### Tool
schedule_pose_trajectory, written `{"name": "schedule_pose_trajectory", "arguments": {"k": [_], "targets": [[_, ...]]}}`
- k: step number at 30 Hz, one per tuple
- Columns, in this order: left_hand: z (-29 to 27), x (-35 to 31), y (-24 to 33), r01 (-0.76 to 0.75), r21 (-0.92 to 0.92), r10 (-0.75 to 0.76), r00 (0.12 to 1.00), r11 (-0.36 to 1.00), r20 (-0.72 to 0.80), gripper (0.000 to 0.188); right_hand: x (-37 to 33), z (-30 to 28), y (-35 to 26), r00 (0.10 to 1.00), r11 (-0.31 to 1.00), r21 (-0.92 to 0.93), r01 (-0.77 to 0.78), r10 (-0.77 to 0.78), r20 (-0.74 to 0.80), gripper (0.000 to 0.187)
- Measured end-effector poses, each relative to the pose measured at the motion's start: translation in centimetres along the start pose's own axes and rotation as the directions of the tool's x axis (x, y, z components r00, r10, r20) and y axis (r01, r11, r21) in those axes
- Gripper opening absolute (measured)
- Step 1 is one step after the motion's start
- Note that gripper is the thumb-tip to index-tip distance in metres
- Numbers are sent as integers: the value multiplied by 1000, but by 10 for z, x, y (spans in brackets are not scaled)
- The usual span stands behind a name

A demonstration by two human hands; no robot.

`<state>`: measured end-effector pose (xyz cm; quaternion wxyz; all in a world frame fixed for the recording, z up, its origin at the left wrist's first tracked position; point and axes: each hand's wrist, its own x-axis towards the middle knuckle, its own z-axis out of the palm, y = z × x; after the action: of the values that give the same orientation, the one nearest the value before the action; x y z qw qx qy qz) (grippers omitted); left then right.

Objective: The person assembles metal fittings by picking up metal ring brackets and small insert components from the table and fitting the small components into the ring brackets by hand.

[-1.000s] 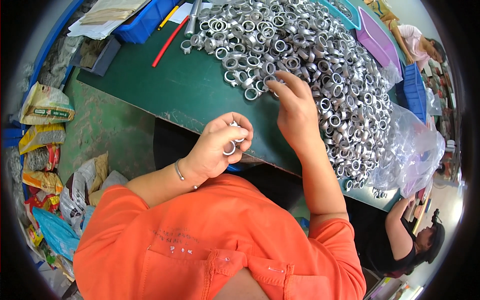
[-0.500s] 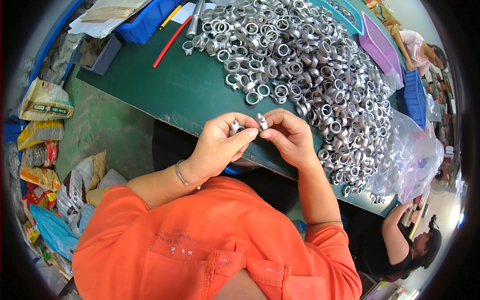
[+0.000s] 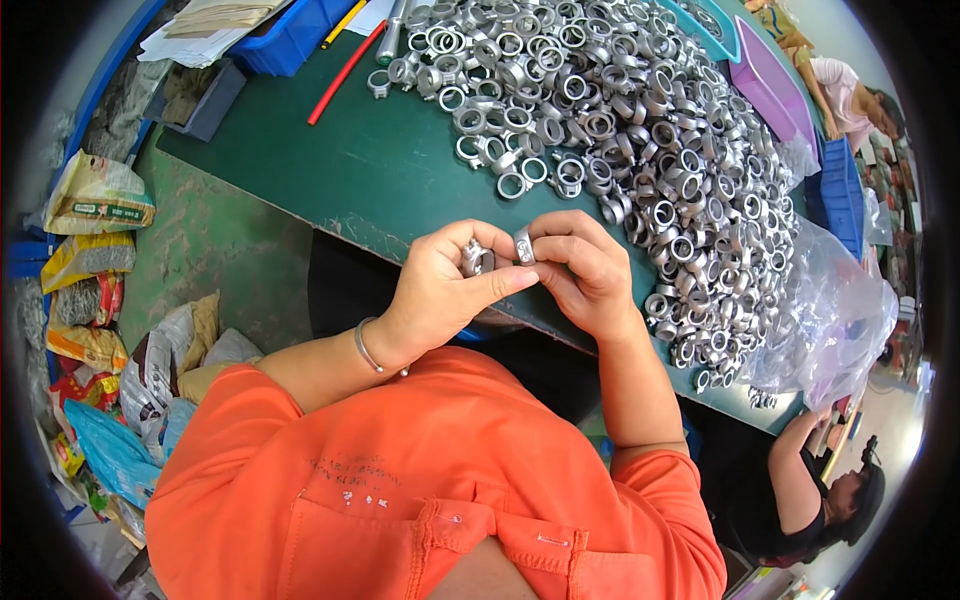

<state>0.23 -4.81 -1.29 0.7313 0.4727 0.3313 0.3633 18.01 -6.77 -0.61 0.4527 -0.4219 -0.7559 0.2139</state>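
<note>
At nine o'clock, off the table, a heap of crumpled food bags (image 3: 95,200) on the green floor, with more wrappers and a blue plastic bag (image 3: 110,450) toward eight o'clock. At eleven o'clock, on the far corner of the green table (image 3: 370,170), a stack of papers (image 3: 215,25) over a blue bin (image 3: 295,35), with a red rod (image 3: 345,72) lying slantwise just beside it. Near the centre, over the table's near edge, the left hand (image 3: 440,295) curled shut around a silvery metal ring fitting (image 3: 476,258), thumb stretched out to three o'clock under it, a thin bracelet (image 3: 365,345) at the wrist. Touching it at its three o'clock side, the right hand (image 3: 585,270), fingertips pinched closed on a second small metal ring piece (image 3: 523,245), held just beside the first; whether the two pieces actually meet, hard to tell. From twelve to three o'clock beyond the hands, a broad pile of like metal rings (image 3: 640,140) spread across the table, well apart from the held ones. At one o'clock, a purple tray (image 3: 765,90) and further blue bins (image 3: 845,190). At three to four o'clock, a clear plastic bag (image 3: 840,320) slumped at the table's end. At four o'clock, another person in dark clothes (image 3: 800,490), an arm raised to the table edge. At six o'clock, the orange shirt (image 3: 420,500).
</note>
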Motion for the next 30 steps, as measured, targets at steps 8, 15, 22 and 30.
{"name": "schedule_pose_trajectory", "arguments": {"k": [8, 15, 22, 30], "targets": [[-2, 0, 0, 33, -123, -29, 999, 992, 33, 14, -1, 2, -4, 1000, 998, -67, 20, -21, -19, 20], [-4, 7, 10, 284, -493, -284, 956, 823, 77, 18, 7, -3, -16, 979, 982, -23, 186, -183, 95, 17], [-5, 9, 8, 394, -462, -367, 918, 795, 151, 11, 32, -13, 10, 979, 793, -600, -106, -21, -202, 20], [-8, 7, 10, 391, -375, -340, 920, 841, 196, 12, 9, -13, -10, 917, 903, -206, -377, 333, -219, 16]]}}
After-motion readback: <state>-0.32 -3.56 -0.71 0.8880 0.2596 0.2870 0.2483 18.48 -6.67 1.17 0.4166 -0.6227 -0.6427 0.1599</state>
